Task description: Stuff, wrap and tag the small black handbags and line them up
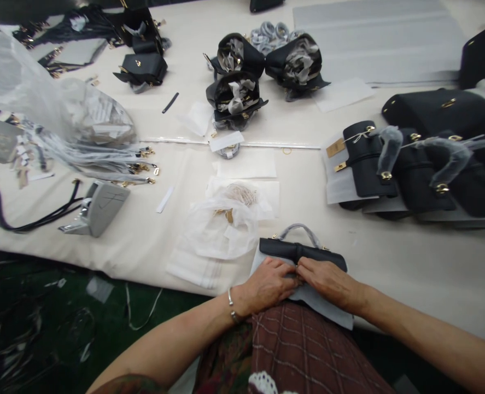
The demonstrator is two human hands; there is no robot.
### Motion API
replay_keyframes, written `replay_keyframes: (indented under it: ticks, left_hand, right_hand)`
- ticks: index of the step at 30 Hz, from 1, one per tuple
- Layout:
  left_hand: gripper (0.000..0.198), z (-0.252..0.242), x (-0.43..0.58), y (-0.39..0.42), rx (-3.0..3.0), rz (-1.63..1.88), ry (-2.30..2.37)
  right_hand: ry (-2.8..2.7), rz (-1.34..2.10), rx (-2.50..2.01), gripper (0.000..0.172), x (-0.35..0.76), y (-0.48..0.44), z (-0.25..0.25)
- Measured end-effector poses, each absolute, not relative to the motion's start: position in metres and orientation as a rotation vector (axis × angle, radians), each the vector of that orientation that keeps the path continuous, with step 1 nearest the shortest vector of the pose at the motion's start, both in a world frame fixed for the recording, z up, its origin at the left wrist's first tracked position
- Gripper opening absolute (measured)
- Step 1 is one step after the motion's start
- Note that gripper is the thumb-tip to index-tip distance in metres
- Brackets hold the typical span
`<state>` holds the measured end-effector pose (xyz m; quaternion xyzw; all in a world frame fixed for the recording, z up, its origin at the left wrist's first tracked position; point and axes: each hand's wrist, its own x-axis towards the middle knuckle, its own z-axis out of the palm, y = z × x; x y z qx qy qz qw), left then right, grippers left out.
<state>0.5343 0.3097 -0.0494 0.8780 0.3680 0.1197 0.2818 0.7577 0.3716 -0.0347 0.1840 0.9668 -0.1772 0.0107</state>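
1. Nearest, both hands meet at the front of a black handbag (277,248). The left hand (269,282) has its fingers bent inward, tips near the bag's middle; I cannot tell what, if anything, they grip.
2. The right hand (330,280) mirrors it, fingers curled and nearly touching the left's. Whatever lies between the tips is hidden.
3. Below the hands, a pale grey sheet (328,309) juts over the table's near edge against the brown apron (308,345). If the body leans in, the sheet could crease or drag the bag askew.
4. Just beyond the fingers stands the bag's plastic-wrapped handle (310,233). Uneven pressure from the hands could tilt the bag; a slipping fingernail could mark its dark surface.
5. Beyond and left of the left hand lies a clear plastic bag (226,241) with brown tags (229,215) and pale strings (242,194). A sweep of that forearm might scatter them.
6. Beyond and right of the right hand, wrapped-handled black bags (418,180) crowd together; a careless reach could knock them.
7. Farthest ahead of both hands, three black bags (252,60) show stuffing.
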Motion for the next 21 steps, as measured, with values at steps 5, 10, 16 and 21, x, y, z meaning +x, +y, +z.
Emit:
replay_keyframes:
  ticks: [5, 10, 16, 21]
  left_hand:
    - [0.024, -0.048, 0.532, 0.309, 2.292, 0.358, 0.970]
    - [0.015, -0.040, 0.531, 0.319, 2.106, 0.594, 1.032]
    - [0.034, -0.052, 0.512, 0.332, 1.690, 0.766, 1.697]
    - [0.074, -0.074, 0.505, 0.336, 1.335, 0.583, 1.684]
  right_hand:
    - [2.975, -0.355, 0.982, 0.018, 0.750, 0.347, -0.050]
    - [2.740, -0.659, 1.449, 0.013, 0.738, 0.341, -0.035]
    - [2.652, -0.709, 2.035, 0.028, 0.788, 0.387, -0.021]
    - [2.355, -1.255, 2.074, 0.054, 0.836, 0.396, -0.076]
